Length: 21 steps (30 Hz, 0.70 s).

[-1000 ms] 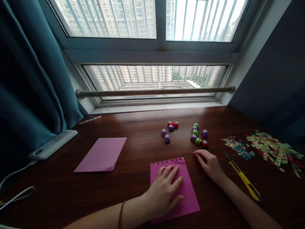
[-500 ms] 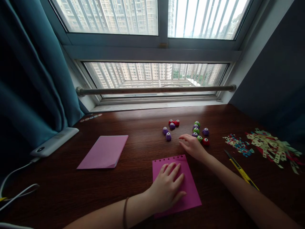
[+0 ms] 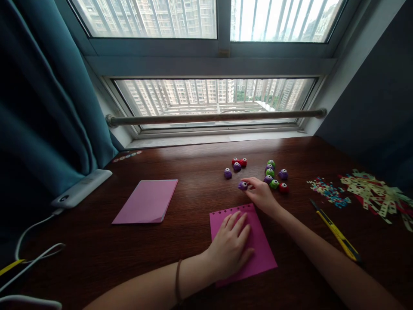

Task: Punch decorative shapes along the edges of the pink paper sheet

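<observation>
A bright pink sheet of paper point(image 3: 263, 252) lies in front of me, with a row of small punched shapes along its far edge. My left hand point(image 3: 230, 247) rests flat on this sheet, fingers stretched out. Just beyond the sheet, my right hand point(image 3: 260, 193) pinches a small purple craft punch point(image 3: 242, 185) between thumb and fingers. To its right stand a green craft punch point(image 3: 274, 184), a red craft punch point(image 3: 283, 187) and several others. Another purple craft punch point(image 3: 227, 173) stands to the left, with a few more behind it.
Light pink papers point(image 3: 145, 202) lie at the left. On the right are a yellow craft knife point(image 3: 337, 232), tiny paper confetti point(image 3: 329, 192) and a heap of punched strips point(image 3: 374, 193). A white power bank point(image 3: 82, 188) with a cable sits by the blue curtain point(image 3: 61, 99).
My right hand has closed on a purple craft punch at its left, which now sits nearer to me and further right. My left hand stays on the pink sheet. The view has shifted slightly.
</observation>
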Available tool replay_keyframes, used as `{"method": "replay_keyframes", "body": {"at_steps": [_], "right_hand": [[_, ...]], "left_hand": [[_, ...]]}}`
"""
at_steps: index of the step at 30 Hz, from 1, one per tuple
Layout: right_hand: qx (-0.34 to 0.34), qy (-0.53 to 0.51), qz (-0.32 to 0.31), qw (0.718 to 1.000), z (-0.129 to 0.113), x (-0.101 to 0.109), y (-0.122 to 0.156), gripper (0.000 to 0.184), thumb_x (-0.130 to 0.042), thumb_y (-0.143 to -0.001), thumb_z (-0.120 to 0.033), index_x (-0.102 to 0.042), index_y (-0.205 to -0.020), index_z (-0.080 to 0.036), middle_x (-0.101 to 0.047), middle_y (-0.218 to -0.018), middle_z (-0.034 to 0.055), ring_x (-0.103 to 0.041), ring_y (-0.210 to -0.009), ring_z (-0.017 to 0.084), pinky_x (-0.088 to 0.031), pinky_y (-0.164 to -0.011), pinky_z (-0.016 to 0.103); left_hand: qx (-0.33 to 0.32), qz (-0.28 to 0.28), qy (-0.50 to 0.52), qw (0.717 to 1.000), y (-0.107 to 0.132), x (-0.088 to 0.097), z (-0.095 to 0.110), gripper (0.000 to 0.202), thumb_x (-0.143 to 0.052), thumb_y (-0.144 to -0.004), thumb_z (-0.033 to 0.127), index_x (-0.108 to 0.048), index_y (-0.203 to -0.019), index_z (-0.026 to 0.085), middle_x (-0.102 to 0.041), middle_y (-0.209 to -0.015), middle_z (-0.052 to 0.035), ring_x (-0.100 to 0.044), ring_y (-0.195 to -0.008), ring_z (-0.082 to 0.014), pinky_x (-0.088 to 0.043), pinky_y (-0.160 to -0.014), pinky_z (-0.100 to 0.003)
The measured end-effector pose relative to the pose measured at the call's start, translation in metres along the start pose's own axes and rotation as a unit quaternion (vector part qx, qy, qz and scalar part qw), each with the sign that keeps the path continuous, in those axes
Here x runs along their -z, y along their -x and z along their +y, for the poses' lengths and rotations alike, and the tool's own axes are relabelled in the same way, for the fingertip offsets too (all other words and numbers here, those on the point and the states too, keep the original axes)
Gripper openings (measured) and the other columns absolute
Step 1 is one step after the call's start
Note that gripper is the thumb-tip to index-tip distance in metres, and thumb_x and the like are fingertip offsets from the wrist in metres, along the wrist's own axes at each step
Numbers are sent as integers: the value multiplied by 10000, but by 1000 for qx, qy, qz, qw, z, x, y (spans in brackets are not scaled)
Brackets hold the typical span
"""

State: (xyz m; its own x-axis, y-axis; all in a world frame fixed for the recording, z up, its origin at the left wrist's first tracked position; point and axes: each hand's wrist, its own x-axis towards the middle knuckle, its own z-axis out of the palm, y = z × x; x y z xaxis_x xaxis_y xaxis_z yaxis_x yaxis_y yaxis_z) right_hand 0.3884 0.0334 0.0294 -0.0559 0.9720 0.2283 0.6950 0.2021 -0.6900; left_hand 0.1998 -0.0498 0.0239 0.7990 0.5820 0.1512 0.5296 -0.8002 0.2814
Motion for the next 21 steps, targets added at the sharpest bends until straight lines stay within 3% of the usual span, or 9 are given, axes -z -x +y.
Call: {"method": "replay_keyframes", "body": {"at_steps": [4,7,12,21], "right_hand": [[-31,-73,-34,996,16,29,45,320,-565,-760,-224,-579,-1078,-192,-613,-1072,34,-604,-889,104,-516,-817,232],[-46,-80,-59,994,28,37,67,318,-565,-767,-237,-578,-1083,-205,-599,-1099,29,-587,-971,122,-512,-866,261],[-40,-27,-47,998,38,32,75,324,-535,-794,-208,-566,-1116,-211,-598,-1106,22,-546,-1043,136,-464,-961,320],[-2,26,-14,1000,37,23,77,320,-490,-828,-215,-542,-1143,-199,-578,-1125,36,-511,-1071,144,-440,-991,336]], "left_hand": [[63,30,-24,997,-1,-4,-3,751,-473,-827,558,-283,-1377,83,-175,-1463,-194,-43,-1339,-371,-146,-1047,-570],[97,12,-16,995,-2,-7,-5,882,-475,-778,650,-207,-1411,96,-115,-1473,-202,-5,-1336,-386,-144,-1036,-591],[113,-31,-15,993,-3,-8,-4,836,-468,-816,589,-165,-1424,102,-100,-1475,-200,-4,-1339,-363,-146,-1053,-550],[103,-47,-50,992,-4,-9,-2,754,-388,-863,567,-187,-1421,100,-91,-1470,-216,16,-1331,-376,-134,-1044,-564]]}}
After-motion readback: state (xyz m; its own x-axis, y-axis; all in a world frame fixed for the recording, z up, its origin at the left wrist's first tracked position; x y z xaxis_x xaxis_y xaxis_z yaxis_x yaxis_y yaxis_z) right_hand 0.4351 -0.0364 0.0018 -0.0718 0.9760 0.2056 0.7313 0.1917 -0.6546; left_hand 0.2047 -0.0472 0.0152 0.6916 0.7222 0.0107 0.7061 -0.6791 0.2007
